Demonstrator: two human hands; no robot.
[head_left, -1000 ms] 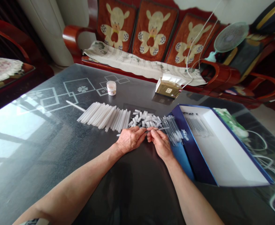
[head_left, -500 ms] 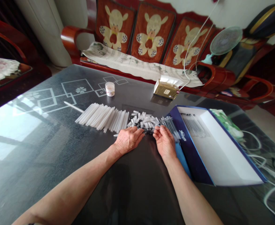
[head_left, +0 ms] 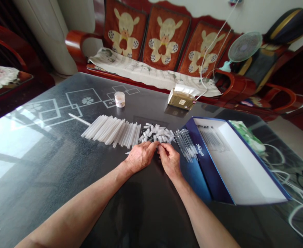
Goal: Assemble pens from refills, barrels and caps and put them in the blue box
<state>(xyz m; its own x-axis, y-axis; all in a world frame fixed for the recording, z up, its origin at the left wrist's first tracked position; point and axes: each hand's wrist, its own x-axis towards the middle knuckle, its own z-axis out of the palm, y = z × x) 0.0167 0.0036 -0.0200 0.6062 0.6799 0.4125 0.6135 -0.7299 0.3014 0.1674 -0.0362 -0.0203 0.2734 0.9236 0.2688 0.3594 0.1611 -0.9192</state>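
My left hand [head_left: 141,156] is closed over a whitish pen barrel [head_left: 127,152]; only its pointed end sticks out on the left, and the fingers hide the rest. Against its fingertips, my right hand [head_left: 170,160] is closed in a pinch, and what it holds is too small to make out. Just beyond both hands lies a heap of white and black pen caps [head_left: 158,132]. A row of translucent pen barrels [head_left: 112,131] is spread to the left. On the right, a bundle of thin pen refills [head_left: 186,143] leans by the blue box.
The open blue box [head_left: 238,165] holds more slim refills [head_left: 213,137] at its far end. A small round jar [head_left: 119,99] and a tissue pack [head_left: 181,98] stand farther back. White cables [head_left: 302,203] and a green-white packet [head_left: 248,136] lie right of the box.
My right hand has moved left, away from the refills, and now meets my left hand's fingertips. My left hand has stayed nearly in place. The view has shifted slightly.
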